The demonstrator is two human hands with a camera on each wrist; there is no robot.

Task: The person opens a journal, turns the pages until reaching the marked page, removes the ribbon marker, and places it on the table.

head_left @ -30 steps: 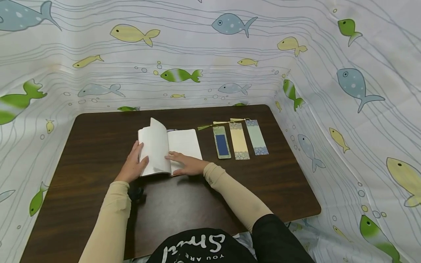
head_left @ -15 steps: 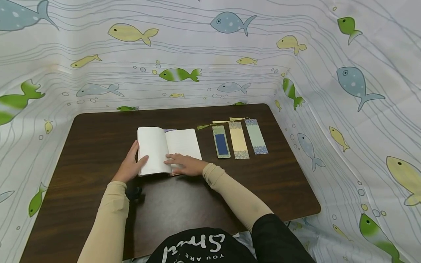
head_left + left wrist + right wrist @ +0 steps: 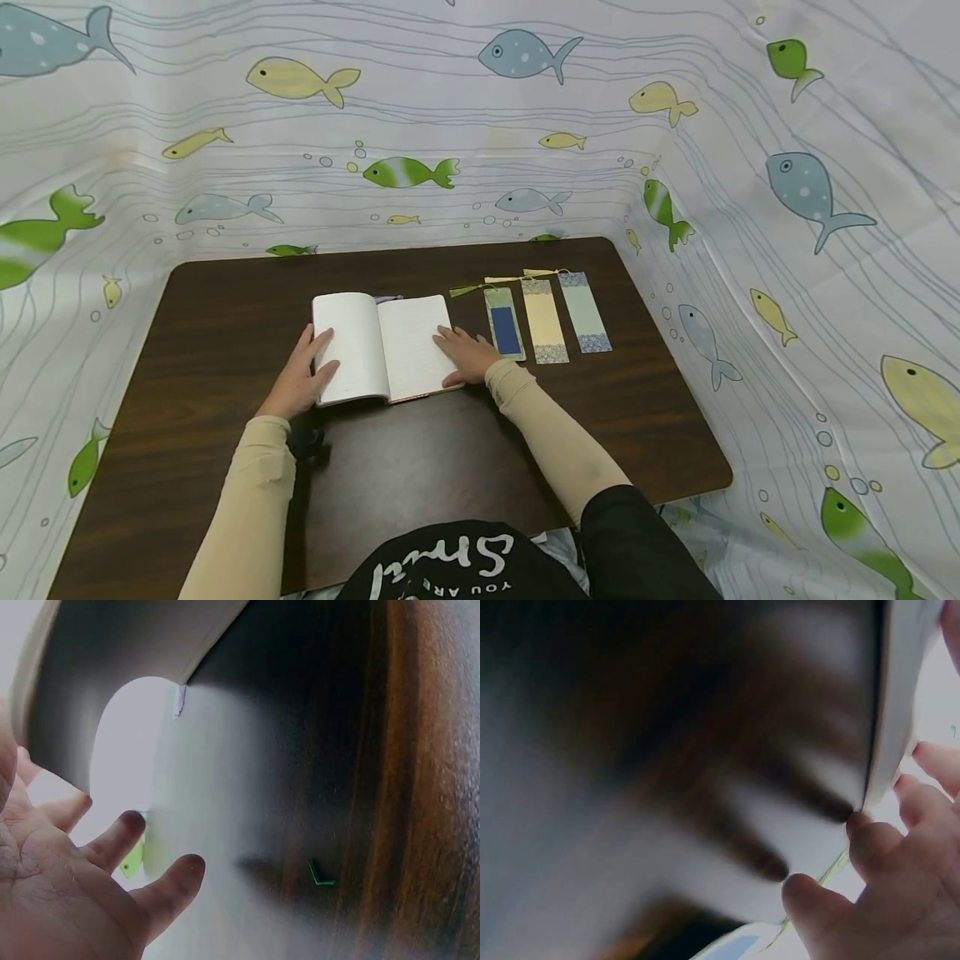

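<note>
An open notebook (image 3: 418, 350) with white pages lies on the table. At its left edge rests my left hand (image 3: 297, 379), its thumb over the left page. The left wrist view shows the fingers (image 3: 172, 889) of that hand relaxed and spread beside the notebook. On the right page's outer edge lies my right hand (image 3: 471, 354), fingers extended. In the right wrist view, fingertips of the right hand (image 3: 900, 892) touch near the notebook's side (image 3: 895, 705). A bit of purple (image 3: 387, 298) shows behind the notebook's top edge.
Right of the notebook lie three tasselled bookmarks: a green one with a blue panel (image 3: 506, 329), a cream one (image 3: 546, 321) and a pale green one (image 3: 585, 312). The right hand is close to the nearest. Fish-patterned cloth (image 3: 420, 100) surrounds the dark wooden table (image 3: 630, 417).
The raised page has come down flat on the left side. My right hand has moved right, from the notebook's middle to its right edge. The left hand stays at the left edge.
</note>
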